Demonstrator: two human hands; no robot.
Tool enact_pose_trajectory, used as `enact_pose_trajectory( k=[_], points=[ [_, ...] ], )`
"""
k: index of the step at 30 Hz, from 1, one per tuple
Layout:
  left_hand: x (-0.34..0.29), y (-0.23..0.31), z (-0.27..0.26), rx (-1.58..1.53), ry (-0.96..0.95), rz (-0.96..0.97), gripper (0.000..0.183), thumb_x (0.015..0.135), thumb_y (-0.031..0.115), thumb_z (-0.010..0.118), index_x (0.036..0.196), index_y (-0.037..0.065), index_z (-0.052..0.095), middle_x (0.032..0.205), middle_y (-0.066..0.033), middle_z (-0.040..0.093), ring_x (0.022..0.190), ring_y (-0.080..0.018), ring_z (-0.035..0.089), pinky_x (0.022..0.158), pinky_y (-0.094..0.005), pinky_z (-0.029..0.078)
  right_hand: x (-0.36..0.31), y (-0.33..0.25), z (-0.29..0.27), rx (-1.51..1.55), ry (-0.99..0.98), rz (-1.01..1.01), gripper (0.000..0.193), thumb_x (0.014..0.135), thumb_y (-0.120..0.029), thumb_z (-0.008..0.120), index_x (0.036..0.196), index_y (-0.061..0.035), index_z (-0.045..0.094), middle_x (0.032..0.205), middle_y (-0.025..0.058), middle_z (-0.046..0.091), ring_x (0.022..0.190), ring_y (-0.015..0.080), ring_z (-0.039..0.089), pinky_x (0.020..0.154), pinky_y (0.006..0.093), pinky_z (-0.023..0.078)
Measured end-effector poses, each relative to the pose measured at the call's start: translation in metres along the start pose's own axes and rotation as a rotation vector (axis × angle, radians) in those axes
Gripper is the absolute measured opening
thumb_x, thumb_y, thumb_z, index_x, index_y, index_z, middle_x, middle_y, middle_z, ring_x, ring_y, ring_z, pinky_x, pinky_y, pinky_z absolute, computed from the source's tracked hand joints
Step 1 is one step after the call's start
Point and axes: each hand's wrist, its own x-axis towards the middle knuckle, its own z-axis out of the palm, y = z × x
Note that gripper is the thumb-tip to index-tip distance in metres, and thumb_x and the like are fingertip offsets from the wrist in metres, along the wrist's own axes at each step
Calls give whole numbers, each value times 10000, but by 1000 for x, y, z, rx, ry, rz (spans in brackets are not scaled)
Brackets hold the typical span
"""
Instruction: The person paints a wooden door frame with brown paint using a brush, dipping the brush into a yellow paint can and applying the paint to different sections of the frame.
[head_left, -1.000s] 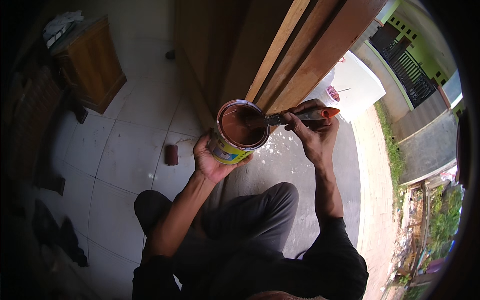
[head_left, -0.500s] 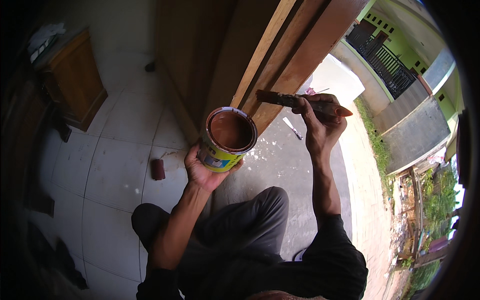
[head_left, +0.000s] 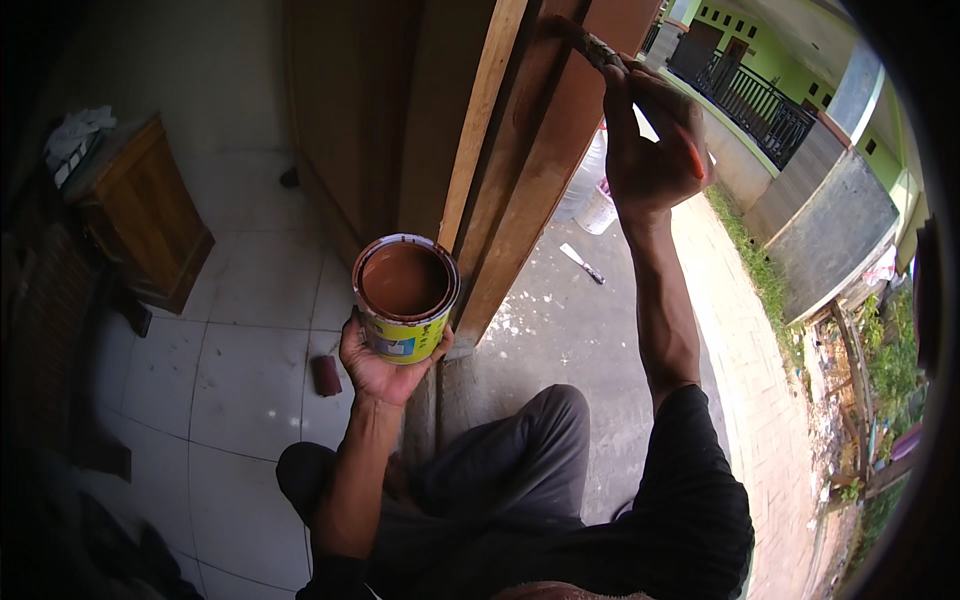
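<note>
My left hand (head_left: pixel 390 375) is wrapped round the lower part of a yellow-green paint can (head_left: pixel 415 335), open at the top, with brown paint (head_left: pixel 403 281) inside. Up and to the right, my right hand (head_left: pixel 655 150) grips a paintbrush (head_left: pixel 603 52) by its handle, whose orange end shows past the palm. The bristles, dark with paint, are against the wooden door frame (head_left: pixel 560 125), high on its surface. Reddish-brown covers the upper part of the frame, while paler bare wood shows lower down.
A dark red cylinder (head_left: pixel 326 376) lies on the white tiles (head_left: pixel 245 370). On the grey floor outside rest a putty knife (head_left: pixel 582 263) and, farther back, a white bucket (head_left: pixel 598 210). A wooden cabinet (head_left: pixel 150 220) stands at left. The brown door (head_left: pixel 370 110) is beside the frame.
My right hand has moved the brush up and away from above the can to the upper door frame. My left hand still holds the can, now further left in view.
</note>
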Motion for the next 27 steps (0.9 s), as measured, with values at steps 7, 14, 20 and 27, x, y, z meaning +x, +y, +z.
enact_pose_trajectory(
  k=[7,14,20,27],
  points=[
    [-8,17,6,23,-79,90,854,790,499,725,1515,140,452,1486,-186,466,1368,-403,421,1062,-579,450,-112,-55,-22,50,-337,140,206,825,4,809,967,-24,662,944,135,747,759,264,752,638,322,592],
    [-13,23,9,26,-26,143,870,808,555,670,1522,115,440,1471,-227,480,1327,-435,470,1040,-583,458,-73,-38,-28,87,-341,313,166,836,-16,799,919,-79,669,809,57,753,706,205,762,601,301,560],
    [-10,27,3,24,-74,162,870,826,569,644,1534,111,430,1471,-236,488,1323,-444,477,1045,-585,448,-7,15,4,35,77,-61,135,838,-69,842,946,-69,760,857,34,767,752,172,772,651,255,579],
    [-13,20,7,22,-32,194,848,788,492,697,1512,135,440,1475,-186,437,1367,-411,391,1032,-570,446,-111,-24,-26,126,-324,117,209,801,25,805,933,-54,663,894,98,734,757,255,742,638,325,575]
  ],
)
